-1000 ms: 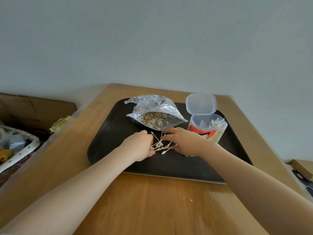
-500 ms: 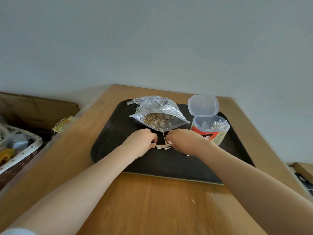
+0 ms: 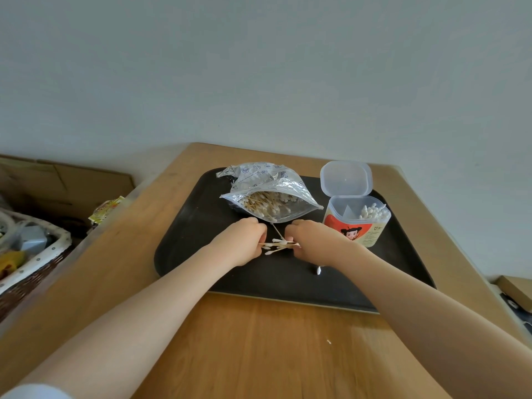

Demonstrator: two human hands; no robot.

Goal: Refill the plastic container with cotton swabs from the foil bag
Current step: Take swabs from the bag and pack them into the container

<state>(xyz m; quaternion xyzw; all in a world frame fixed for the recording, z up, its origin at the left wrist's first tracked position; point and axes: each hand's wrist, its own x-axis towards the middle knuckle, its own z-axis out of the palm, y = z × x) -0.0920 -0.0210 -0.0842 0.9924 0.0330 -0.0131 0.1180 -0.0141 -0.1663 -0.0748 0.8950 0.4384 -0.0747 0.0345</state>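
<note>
A wooden table (image 3: 259,355) stands against a pale wall, and on it lies a dark tray (image 3: 187,240), the landmark for all else. Near the tray's front edge a lone stray swab (image 3: 318,271) lies just beside the right wrist. At the tray's middle the left hand (image 3: 241,243) and right hand (image 3: 313,243) face each other, fingers curled, pinching the two ends of a small bundle of cotton swabs (image 3: 277,245) between them. These swabs look very light, thin and stiff, likely to roll and scatter; gripping the sticks together near both ends should keep them aligned. Behind the hands, toward the tray's far side, the foil bag (image 3: 267,191) lies open, crinkly and soft, with many swabs inside. At the tray's far right the plastic container (image 3: 357,226) stands upright, lid (image 3: 346,177) flipped back, partly filled.
</note>
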